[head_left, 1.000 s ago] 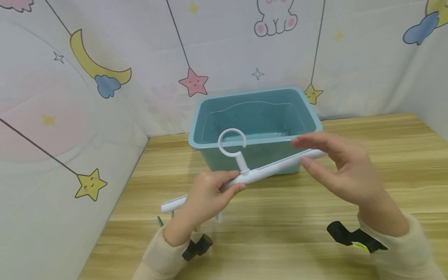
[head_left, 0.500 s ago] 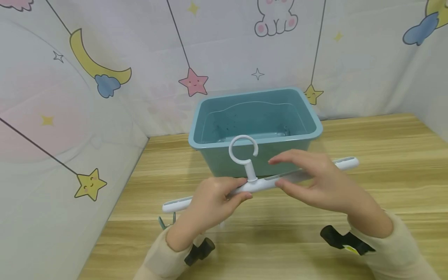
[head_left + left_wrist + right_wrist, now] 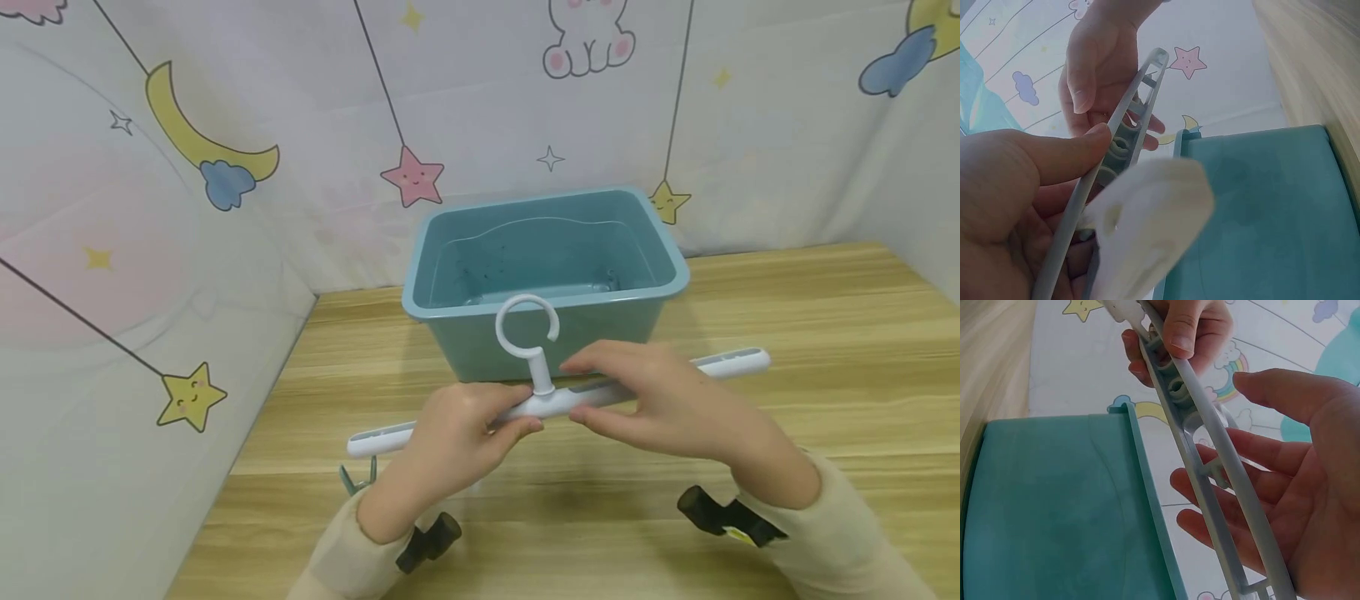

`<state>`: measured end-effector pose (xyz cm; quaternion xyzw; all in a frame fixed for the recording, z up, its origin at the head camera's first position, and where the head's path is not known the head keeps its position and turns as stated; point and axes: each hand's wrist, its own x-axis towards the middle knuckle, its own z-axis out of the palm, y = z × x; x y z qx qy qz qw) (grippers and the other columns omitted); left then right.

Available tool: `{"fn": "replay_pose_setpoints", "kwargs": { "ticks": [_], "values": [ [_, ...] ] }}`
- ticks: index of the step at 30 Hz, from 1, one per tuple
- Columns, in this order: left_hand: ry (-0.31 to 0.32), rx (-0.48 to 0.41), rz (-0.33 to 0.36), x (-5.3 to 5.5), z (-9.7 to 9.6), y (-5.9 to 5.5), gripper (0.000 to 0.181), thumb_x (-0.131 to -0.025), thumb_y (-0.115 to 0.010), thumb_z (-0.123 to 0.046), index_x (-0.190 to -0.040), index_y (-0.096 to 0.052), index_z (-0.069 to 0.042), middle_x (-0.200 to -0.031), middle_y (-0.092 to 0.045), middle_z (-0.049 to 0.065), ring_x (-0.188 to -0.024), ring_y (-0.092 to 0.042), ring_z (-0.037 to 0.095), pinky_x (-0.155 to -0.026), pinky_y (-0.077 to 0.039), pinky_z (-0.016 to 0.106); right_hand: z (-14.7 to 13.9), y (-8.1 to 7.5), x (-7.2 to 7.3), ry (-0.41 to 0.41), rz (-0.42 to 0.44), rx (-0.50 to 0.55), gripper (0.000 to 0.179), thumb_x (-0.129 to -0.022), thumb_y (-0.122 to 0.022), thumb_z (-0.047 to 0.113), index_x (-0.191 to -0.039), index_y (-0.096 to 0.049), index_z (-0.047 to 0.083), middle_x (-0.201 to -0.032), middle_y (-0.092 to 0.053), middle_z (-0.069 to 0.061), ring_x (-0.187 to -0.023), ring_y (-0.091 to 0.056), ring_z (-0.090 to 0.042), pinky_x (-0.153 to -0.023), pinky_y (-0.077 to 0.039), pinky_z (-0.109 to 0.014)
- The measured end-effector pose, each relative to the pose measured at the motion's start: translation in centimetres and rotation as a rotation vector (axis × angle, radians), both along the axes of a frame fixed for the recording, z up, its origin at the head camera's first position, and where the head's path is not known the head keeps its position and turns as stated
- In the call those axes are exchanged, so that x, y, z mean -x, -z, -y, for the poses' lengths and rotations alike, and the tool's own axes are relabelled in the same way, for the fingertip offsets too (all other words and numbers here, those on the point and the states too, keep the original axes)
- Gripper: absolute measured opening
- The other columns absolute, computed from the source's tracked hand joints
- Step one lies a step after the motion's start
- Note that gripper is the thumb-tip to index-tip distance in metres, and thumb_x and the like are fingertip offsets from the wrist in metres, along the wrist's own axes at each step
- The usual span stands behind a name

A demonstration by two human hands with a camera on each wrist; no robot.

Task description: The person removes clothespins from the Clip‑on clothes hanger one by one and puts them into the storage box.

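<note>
A long white plastic hanger bar with a ring-shaped hook [image 3: 555, 404] is held by the left hand [image 3: 457, 425], its thumb and fingers closed on the bar just to the left of the hook's base. The right hand [image 3: 660, 392] is set around the bar to the right of the hook, with a wide gap left between thumb and fingers; in the right wrist view its fingers are seen spread behind the bar, and the thumb is held apart from it. Whether the bar is touched by those fingers cannot be told. The hanger is raised above the desk in a slight slant, its right end placed higher in the head view, and an open channel crossed by small ribs is shown along its length. A dark green pronged piece [image 3: 358, 479] is seen below the left end, partly hidden by the left forearm. Both forearms are covered by cream sleeves [image 3: 341, 546]. Beyond the hanger, a blue-green rectangular plastic bin [image 3: 472, 350] is stood upright on the light wood-grain desk [image 3: 600, 550]. Behind it, a white fabric backdrop [image 3: 480, 92] is printed with stars and a yellow moon.
</note>
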<state>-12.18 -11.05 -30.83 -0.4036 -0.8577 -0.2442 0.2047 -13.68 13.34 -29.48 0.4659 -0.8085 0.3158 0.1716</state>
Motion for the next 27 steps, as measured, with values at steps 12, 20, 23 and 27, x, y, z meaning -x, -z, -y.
{"fn": "replay_pose_setpoints", "kwargs": {
  "ticks": [12, 20, 23, 27],
  "values": [
    [-0.017, 0.044, -0.023, -0.02, -0.14, 0.17, 0.023, -0.083, -0.076, -0.026, -0.099, -0.073, -0.009, -0.081, -0.071, -0.004, -0.061, -0.054, 0.004, -0.056, -0.045, 0.018, 0.52, 0.31, 0.02, 0.091, 0.066, -0.200, 0.025, -0.086, -0.073, 0.026, -0.107, -0.068, 0.014, -0.097, -0.067, 0.012, -0.079, -0.059, 0.000, -0.069, -0.052, -0.024],
    [-0.021, 0.055, -0.011, -0.03, -0.24, 0.13, 0.024, -0.083, -0.076, -0.026, -0.099, -0.074, -0.008, -0.083, -0.072, -0.003, -0.062, -0.057, 0.004, -0.056, -0.046, 0.019, 0.68, 0.41, 0.32, 0.088, 0.100, -0.237, 0.021, -0.088, -0.071, 0.023, -0.106, -0.070, 0.011, -0.095, -0.069, 0.008, -0.078, -0.061, -0.001, -0.067, -0.052, -0.025],
    [-0.019, 0.049, -0.012, 0.00, -0.28, 0.17, 0.023, -0.083, -0.076, -0.025, -0.099, -0.074, -0.008, -0.082, -0.072, -0.003, -0.062, -0.056, 0.004, -0.056, -0.045, 0.017, 0.69, 0.50, 0.44, 0.075, 0.094, -0.224, 0.019, -0.088, -0.072, 0.021, -0.104, -0.070, 0.011, -0.092, -0.069, 0.009, -0.075, -0.061, 0.000, -0.065, -0.052, -0.023],
    [-0.021, 0.040, -0.011, -0.03, -0.33, 0.10, 0.023, -0.084, -0.076, -0.025, -0.099, -0.074, -0.008, -0.081, -0.071, -0.003, -0.061, -0.056, 0.004, -0.055, -0.044, 0.016, 0.64, 0.72, 0.53, 0.058, 0.048, -0.195, 0.017, -0.087, -0.073, 0.020, -0.102, -0.071, 0.012, -0.089, -0.068, 0.010, -0.072, -0.061, 0.000, -0.063, -0.051, -0.021]
  ]
}}
